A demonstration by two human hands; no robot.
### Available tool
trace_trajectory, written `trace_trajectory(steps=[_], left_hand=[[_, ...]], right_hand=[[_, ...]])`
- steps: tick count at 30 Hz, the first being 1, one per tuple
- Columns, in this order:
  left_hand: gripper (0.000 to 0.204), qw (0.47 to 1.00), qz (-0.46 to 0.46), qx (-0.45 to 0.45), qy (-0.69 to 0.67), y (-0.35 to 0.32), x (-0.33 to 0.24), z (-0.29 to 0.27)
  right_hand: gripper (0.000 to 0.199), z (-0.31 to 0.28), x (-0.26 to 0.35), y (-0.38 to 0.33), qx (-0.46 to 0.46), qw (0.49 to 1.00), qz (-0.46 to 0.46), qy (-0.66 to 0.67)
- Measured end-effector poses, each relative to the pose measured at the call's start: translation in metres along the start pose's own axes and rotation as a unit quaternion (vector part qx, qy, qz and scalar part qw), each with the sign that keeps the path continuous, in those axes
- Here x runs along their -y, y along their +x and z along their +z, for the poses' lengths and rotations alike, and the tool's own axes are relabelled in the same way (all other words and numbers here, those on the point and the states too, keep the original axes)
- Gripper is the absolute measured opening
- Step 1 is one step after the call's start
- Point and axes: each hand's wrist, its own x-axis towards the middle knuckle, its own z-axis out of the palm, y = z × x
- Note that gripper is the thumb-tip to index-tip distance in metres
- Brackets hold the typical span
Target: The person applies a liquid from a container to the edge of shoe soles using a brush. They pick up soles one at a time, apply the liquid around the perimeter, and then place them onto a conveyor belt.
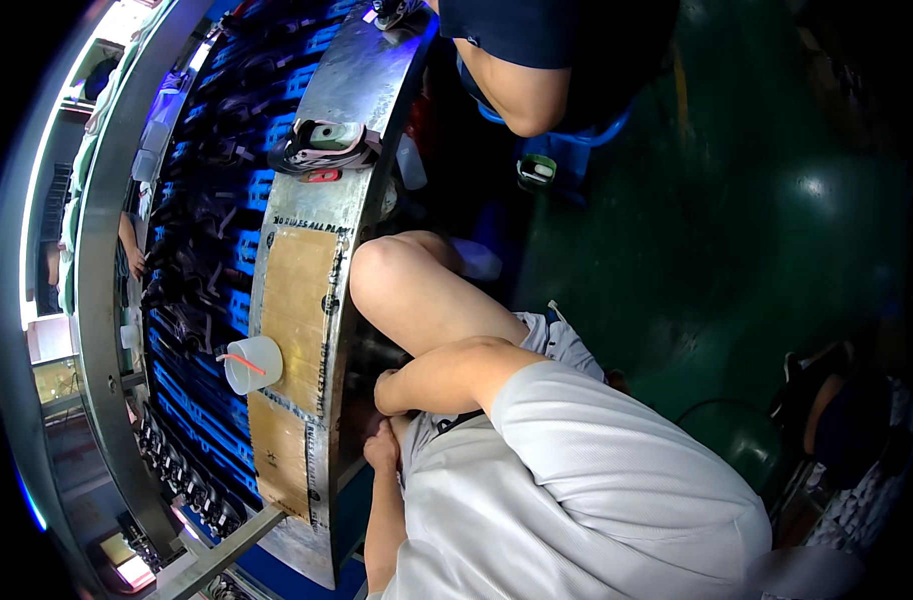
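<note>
My left hand (382, 447) is low by the near edge of the metal bench, its fingers curled closed. Just above it in the picture, my right hand (388, 392) is bent inward over my lap, also curled. Whatever lies between them is in shadow and cannot be made out. Nearest to the hands on the bench is a brown cardboard-like sheet (302, 300) taped down on the surface. A translucent white cup (255, 366) with an orange-red stick across it stands at the sheet's far edge.
Farther up the bench (352, 85) lies a dark and pink shoe part (327, 148) around a pale green block. Beyond the bench runs a rack line with blue holders (242, 310) carrying dark items. A co-worker's bare elbow (522, 105) is at the top, above a blue stool (567, 160).
</note>
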Motion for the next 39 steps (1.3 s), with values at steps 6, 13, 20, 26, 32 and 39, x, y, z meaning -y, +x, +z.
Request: trace_trajectory(steps=[6,13,20,26,32,39], left_hand=[[0.093,1.000,0.010,0.005,0.005,0.007,0.004,0.001],[0.093,0.999,0.035,0.020,-0.004,0.006,0.005,0.000],[0.090,0.999,0.027,0.027,0.024,0.002,0.006,0.001],[0.087,0.999,0.019,0.023,0.020,0.002,0.008,0.002],[0.092,0.999,0.041,0.017,-0.001,-0.001,0.002,-0.002],[0.091,0.999,0.031,0.008,-0.019,0.003,0.011,0.001]], right_hand=[[0.032,-0.009,0.003,0.008,0.054,0.998,0.037,0.001],[0.026,-0.007,-0.008,-0.026,-0.028,0.998,-0.051,0.015],[0.020,-0.012,-0.025,-0.069,-0.135,0.976,-0.173,0.011],[0.028,-0.022,-0.015,-0.090,-0.142,0.983,-0.116,0.018],[0.029,-0.028,-0.013,-0.092,-0.156,0.976,-0.147,0.025],[0.030,-0.029,-0.011,-0.084,-0.140,0.980,-0.141,0.029]])
